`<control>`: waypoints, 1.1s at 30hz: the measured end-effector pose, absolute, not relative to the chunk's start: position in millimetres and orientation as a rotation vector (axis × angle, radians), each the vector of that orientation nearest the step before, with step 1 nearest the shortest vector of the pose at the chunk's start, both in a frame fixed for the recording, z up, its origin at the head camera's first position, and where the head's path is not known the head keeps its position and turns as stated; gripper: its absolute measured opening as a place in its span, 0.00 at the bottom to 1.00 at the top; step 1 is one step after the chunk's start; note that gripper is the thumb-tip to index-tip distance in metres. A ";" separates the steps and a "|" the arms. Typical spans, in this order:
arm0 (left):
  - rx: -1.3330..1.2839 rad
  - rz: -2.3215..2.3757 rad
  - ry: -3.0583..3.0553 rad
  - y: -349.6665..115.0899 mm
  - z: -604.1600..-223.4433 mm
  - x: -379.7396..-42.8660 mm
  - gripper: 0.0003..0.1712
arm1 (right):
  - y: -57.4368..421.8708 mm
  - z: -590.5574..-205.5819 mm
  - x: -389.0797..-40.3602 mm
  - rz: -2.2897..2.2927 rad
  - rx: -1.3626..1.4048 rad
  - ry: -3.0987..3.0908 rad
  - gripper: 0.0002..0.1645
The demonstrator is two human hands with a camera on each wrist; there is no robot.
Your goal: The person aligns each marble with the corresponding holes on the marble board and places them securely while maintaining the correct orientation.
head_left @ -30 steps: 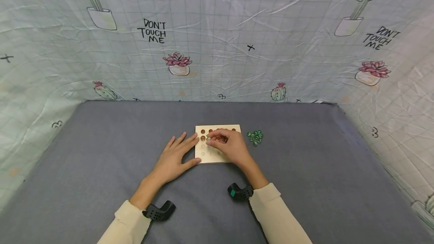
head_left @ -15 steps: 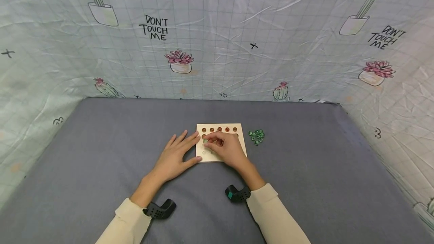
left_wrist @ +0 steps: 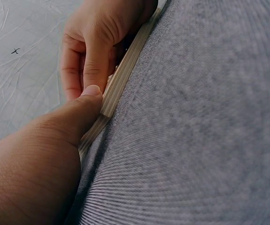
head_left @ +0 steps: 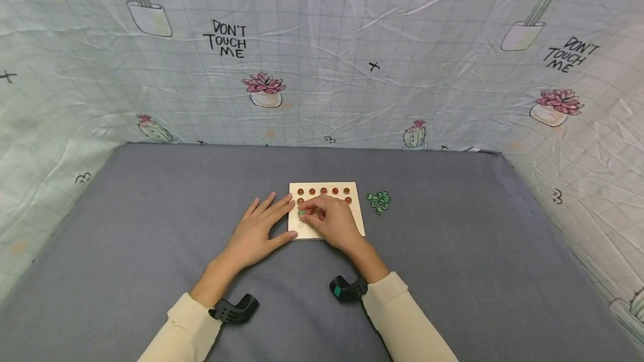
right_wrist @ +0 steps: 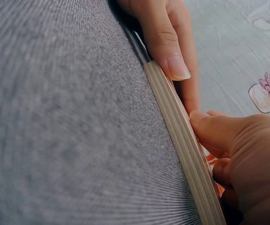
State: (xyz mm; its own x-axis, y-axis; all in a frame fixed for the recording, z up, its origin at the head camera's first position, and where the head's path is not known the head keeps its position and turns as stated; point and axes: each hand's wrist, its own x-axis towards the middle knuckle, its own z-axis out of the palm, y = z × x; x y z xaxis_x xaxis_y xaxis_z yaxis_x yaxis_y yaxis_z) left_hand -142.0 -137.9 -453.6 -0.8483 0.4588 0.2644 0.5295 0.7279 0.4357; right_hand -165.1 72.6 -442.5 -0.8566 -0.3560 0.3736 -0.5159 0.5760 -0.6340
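A pale wooden board with rows of round hollows lies on the grey cloth. Amber-brown glass pieces fill its far row, and more show in the second row. My left hand lies flat with fingers spread, its fingertips at the board's left edge; in the right wrist view its thumb rests at the board's corner. Over the third row, near the left side, my right hand pinches a small green glass piece between thumb and fingers. That hand hides much of the board's middle.
Several green glass pieces lie in a loose cluster just right of the board. Grey cloth covers the table. A printed curtain stands behind it and at both sides. Black cameras sit on both wrists.
My right hand has moved left and toward me, carrying the green glass piece from the second row to the third row. The left hand keeps its place on the board's edge.
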 end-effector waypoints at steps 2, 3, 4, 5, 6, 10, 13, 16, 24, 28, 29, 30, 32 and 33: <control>-0.803 -0.764 -2.791 -137.1 -453.6 -142.1 0.40 | 72.9 -442.5 -165.0 1.140 0.730 -2.602 0.09; -0.804 -0.765 -2.791 -136.7 -453.2 -142.0 0.39 | 73.1 -442.4 -164.8 1.139 0.726 -2.605 0.09; -0.803 -0.767 -2.791 -136.8 -452.8 -141.7 0.39 | 72.8 -442.1 -164.6 1.141 0.723 -2.608 0.09; -0.802 -0.766 -2.793 -136.9 -452.8 -141.4 0.39 | 72.4 -442.2 -164.6 1.138 0.718 -2.613 0.09; -0.801 -0.765 -2.794 -137.0 -452.9 -141.2 0.39 | 72.2 -441.8 -164.2 1.139 0.715 -2.615 0.09; -0.801 -0.752 -2.794 -137.0 -454.6 -141.4 0.40 | 71.5 -440.7 -163.4 1.141 0.688 -2.633 0.08; -0.802 -0.751 -2.790 -136.6 -455.0 -141.3 0.40 | 71.4 -440.3 -163.3 1.139 0.673 -2.642 0.08; -0.803 -0.754 -2.789 -136.2 -454.9 -141.1 0.40 | 71.4 -440.2 -163.3 1.135 0.664 -2.650 0.08; -0.802 -0.757 -2.792 -135.7 -454.5 -140.3 0.40 | 71.7 -441.2 -163.4 1.129 0.680 -2.652 0.08; -0.803 -0.761 -2.788 -135.4 -454.5 -140.0 0.40 | 72.2 -442.0 -163.5 1.114 0.688 -2.653 0.09; -0.804 -0.762 -2.787 -135.3 -454.4 -140.0 0.40 | 72.2 -442.1 -163.5 1.112 0.690 -2.654 0.09; -0.804 -0.760 -2.786 -135.2 -454.5 -140.0 0.40 | 72.3 -442.0 -163.4 1.111 0.687 -2.656 0.09; -0.803 -0.757 -2.787 -135.1 -454.4 -139.9 0.40 | 72.3 -442.0 -163.3 1.106 0.689 -2.657 0.09; -0.802 -0.756 -2.787 -135.1 -454.5 -139.7 0.40 | 72.4 -441.9 -163.2 1.106 0.690 -2.658 0.09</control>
State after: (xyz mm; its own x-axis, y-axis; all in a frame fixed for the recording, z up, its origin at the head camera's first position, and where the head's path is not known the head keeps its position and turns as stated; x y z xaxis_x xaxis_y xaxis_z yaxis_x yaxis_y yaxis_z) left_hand -139.7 -135.1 -454.5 -0.8471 0.4586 0.2686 0.5315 0.7310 0.4279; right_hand -163.2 72.4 -441.9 -0.8757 -0.3479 0.3348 -0.4827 0.6154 -0.6231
